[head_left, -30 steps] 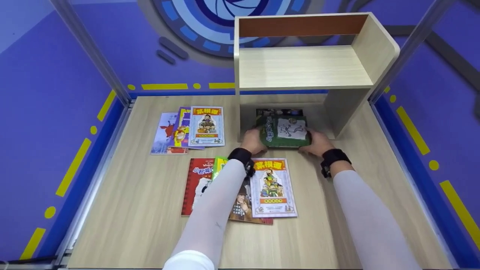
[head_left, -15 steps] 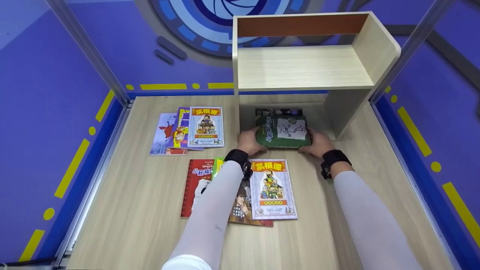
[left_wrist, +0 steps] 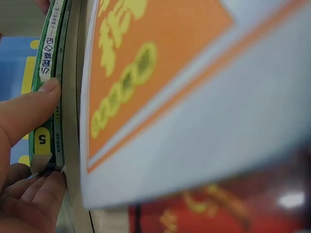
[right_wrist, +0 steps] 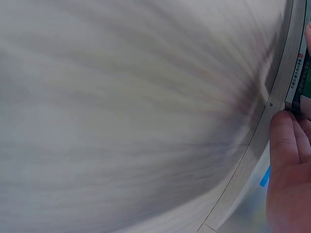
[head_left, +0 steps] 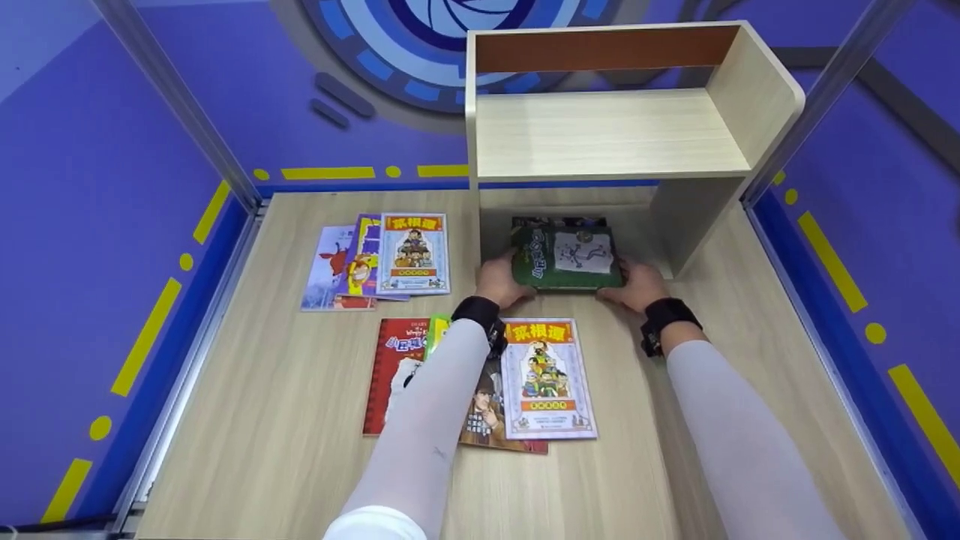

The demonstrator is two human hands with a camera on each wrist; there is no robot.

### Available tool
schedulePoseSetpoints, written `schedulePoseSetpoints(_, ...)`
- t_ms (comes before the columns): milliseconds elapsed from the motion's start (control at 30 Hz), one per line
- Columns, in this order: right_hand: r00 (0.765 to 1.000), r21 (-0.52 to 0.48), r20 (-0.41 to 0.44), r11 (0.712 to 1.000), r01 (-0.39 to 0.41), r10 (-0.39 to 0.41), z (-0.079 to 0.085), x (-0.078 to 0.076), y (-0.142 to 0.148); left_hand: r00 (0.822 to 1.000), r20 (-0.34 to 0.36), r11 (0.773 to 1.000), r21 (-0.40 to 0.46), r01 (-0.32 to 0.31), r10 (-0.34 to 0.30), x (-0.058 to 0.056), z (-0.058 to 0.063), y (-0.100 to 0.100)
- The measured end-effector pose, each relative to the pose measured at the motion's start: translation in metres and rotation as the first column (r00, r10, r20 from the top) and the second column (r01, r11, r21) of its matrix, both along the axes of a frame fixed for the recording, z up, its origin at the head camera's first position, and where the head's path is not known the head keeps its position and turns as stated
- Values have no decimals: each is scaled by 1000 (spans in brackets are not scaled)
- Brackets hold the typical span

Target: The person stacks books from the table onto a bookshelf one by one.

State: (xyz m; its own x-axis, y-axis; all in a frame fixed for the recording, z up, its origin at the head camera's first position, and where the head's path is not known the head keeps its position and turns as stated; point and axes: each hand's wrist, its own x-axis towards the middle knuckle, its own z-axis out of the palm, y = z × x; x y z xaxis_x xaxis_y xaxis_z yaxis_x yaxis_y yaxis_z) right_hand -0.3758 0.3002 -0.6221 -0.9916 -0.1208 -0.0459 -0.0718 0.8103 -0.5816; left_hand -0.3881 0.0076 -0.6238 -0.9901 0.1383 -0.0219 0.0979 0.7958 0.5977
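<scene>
A green comic book (head_left: 577,259) lies flat on top of a dark-covered book (head_left: 559,222) in the lower compartment of a wooden bookshelf (head_left: 611,135). My left hand (head_left: 504,283) holds the green book's left side. In the left wrist view, that thumb (left_wrist: 51,90) presses the spine, while the fingers bend around the corner below. Gripping the opposite side is my right hand (head_left: 637,287). The right wrist view shows only a sliver of the dark book's spine (right_wrist: 297,73) beside the right fingers; the table fills much of that view.
Three overlapping books, topped by a white-and-orange one (head_left: 413,253), lie left of the shelf. Nearer, a red book (head_left: 390,367), a brown-covered book (head_left: 484,420) and another white-and-orange book (head_left: 551,382) overlap under my left forearm. Blue walls (head_left: 90,247) enclose the wooden table (head_left: 247,420).
The green book has slid slightly deeper into the lower compartment, over the dark book. Both hands keep their hold at its sides and have barely moved.
</scene>
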Motion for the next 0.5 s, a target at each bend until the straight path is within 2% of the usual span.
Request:
schedulePoseSetpoints(167, 999, 15, -26, 1000, 26, -26, 1, 1, -2, 999, -38, 999, -32, -39, 38, 2, -1, 2)
schedulePoseSetpoints(367, 994, 45, -69, 996, 82, -79, 1, 1, -8, 996, -26, 996, -41, -82, 81, 4, 1, 5)
schedulePoseSetpoints(500, 989, 76, -102, 990, 115, -107, -2, -1, -11, 995, -18, 992, -79, -102, 100, 2, 0, 7)
